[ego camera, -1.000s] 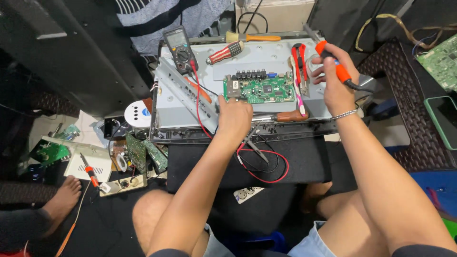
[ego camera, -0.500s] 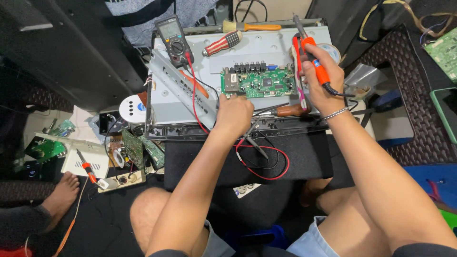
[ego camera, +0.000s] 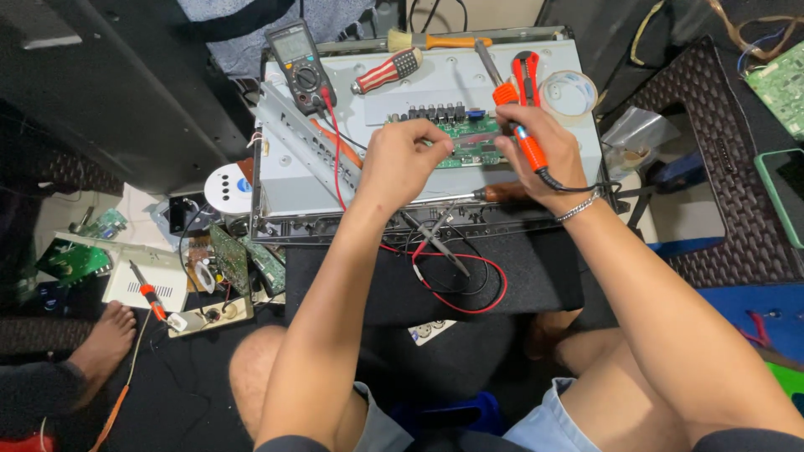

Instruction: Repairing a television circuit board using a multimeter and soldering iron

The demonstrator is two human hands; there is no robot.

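A green circuit board [ego camera: 473, 134] lies on a grey metal chassis [ego camera: 293, 180]. My left hand [ego camera: 402, 159] rests on the board's left part, fingers bent and pinching at its top edge. My right hand [ego camera: 544, 155] grips an orange-handled soldering iron [ego camera: 512, 109], its metal tip pointing up and away over the board's right end. What the left fingers pinch is too small to tell.
A multimeter [ego camera: 300, 67] with red and black leads [ego camera: 452, 276], a red-striped screwdriver [ego camera: 387, 71], a brush [ego camera: 435, 40], red pliers [ego camera: 528, 71] and a tape roll [ego camera: 568, 92] lie on the chassis. Loose boards and another soldering iron [ego camera: 146, 293] sit at left, near someone's foot [ego camera: 100, 339].
My left hand moved up from the chassis front edge onto the circuit board. My right hand lowered the soldering iron toward the board's right end.
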